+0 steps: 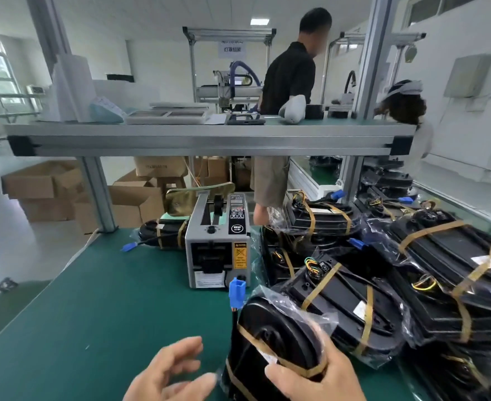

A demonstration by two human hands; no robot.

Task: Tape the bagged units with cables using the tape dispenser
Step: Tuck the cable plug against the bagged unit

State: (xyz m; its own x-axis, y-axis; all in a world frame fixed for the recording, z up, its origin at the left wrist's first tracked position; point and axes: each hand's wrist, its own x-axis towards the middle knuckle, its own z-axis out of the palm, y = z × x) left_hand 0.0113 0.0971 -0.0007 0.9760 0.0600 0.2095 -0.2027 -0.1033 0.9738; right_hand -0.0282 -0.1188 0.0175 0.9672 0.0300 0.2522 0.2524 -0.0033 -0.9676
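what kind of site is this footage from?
Likely a factory packing or assembly line: a green-matted workbench under an aluminium frame, a tape dispenser, stacked bagged units with cables, and cardboard boxes on the floor behind.

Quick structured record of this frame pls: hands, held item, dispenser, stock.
held unit: black, bagged, tan tape strips across it, blue connector sticking up at its far end
right hand: grips the held unit from the right
left hand: open, fingers spread, holds nothing, left of the unit
tape dispenser: upright on green table, beyond both hands, untouched
taped pile: bagged units stacked on the right
lone unit: taped, left of the dispenser
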